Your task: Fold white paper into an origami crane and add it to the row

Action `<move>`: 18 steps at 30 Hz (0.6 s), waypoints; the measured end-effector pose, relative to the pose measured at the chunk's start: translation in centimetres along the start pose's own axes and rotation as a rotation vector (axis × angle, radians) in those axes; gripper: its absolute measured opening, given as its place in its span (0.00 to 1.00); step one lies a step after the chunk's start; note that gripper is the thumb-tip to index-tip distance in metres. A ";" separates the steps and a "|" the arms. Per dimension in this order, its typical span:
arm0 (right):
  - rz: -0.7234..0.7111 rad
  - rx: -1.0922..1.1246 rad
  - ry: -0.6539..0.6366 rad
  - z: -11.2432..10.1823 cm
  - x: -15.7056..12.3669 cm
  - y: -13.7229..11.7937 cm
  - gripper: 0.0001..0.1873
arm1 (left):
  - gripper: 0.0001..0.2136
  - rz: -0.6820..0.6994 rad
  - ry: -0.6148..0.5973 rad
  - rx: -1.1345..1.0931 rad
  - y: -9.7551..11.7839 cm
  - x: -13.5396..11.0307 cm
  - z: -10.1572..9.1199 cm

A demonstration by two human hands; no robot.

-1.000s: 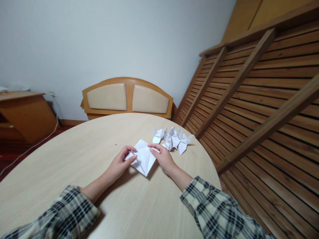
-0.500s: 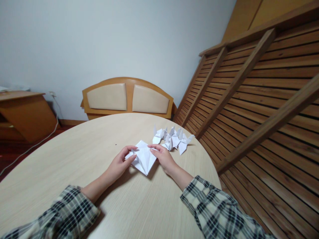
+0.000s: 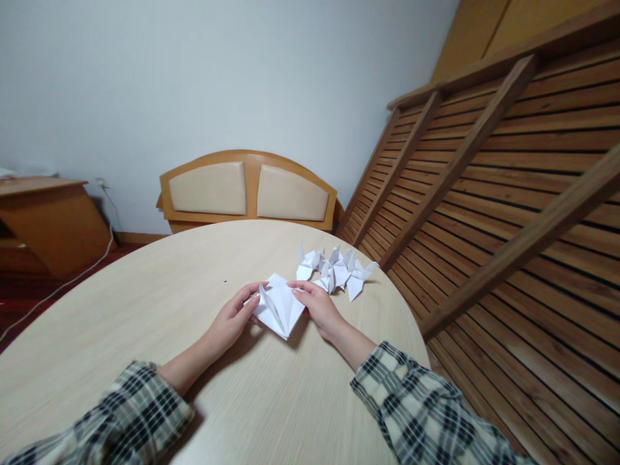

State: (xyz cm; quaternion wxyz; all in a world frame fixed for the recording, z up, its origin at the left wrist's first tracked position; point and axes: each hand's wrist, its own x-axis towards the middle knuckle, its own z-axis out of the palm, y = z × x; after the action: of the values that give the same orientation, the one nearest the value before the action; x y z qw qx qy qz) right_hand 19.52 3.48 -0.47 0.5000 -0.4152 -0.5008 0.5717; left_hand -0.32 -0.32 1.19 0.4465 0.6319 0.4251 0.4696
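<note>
A partly folded white paper (image 3: 278, 308) lies on the round pale wooden table (image 3: 145, 310), pointing toward me. My left hand (image 3: 231, 320) pinches its left flap between thumb and fingers. My right hand (image 3: 320, 308) presses on the right flap with its fingertips closed on the edge. A raised crease stands up in the middle of the paper between both hands.
Several finished white paper cranes (image 3: 334, 269) sit in a cluster just beyond my right hand near the table's far right edge. A padded wooden headboard (image 3: 247, 190) leans against the wall behind the table. A slatted wooden frame (image 3: 494, 213) slopes at the right. A wooden cabinet (image 3: 46, 223) stands at left.
Both hands have pushed the paper's side flaps inward, so the paper has narrowed and its middle crease has risen. The cranes have not moved.
</note>
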 end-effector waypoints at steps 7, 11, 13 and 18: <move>0.006 0.009 0.001 0.2 0.1 0.0 0.14 | 0.18 0.029 -0.011 0.030 -0.2 0.1 -0.1; 0.003 0.010 -0.006 0.2 0.0 0.0 0.15 | 0.18 0.021 -0.013 0.021 -0.3 0.1 -0.1; 0.005 0.007 -0.009 0.1 0.0 0.0 0.15 | 0.18 0.017 -0.015 0.013 -0.2 0.1 0.0; -0.014 -0.019 -0.005 0.0 -0.1 0.0 0.15 | 0.18 0.009 -0.014 -0.010 0.2 0.0 0.0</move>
State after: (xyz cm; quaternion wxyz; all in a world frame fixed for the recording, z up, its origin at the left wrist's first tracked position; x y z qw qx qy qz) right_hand 19.49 3.42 -0.46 0.4988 -0.4149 -0.5103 0.5645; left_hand -0.34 -0.36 1.39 0.4505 0.6348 0.4170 0.4692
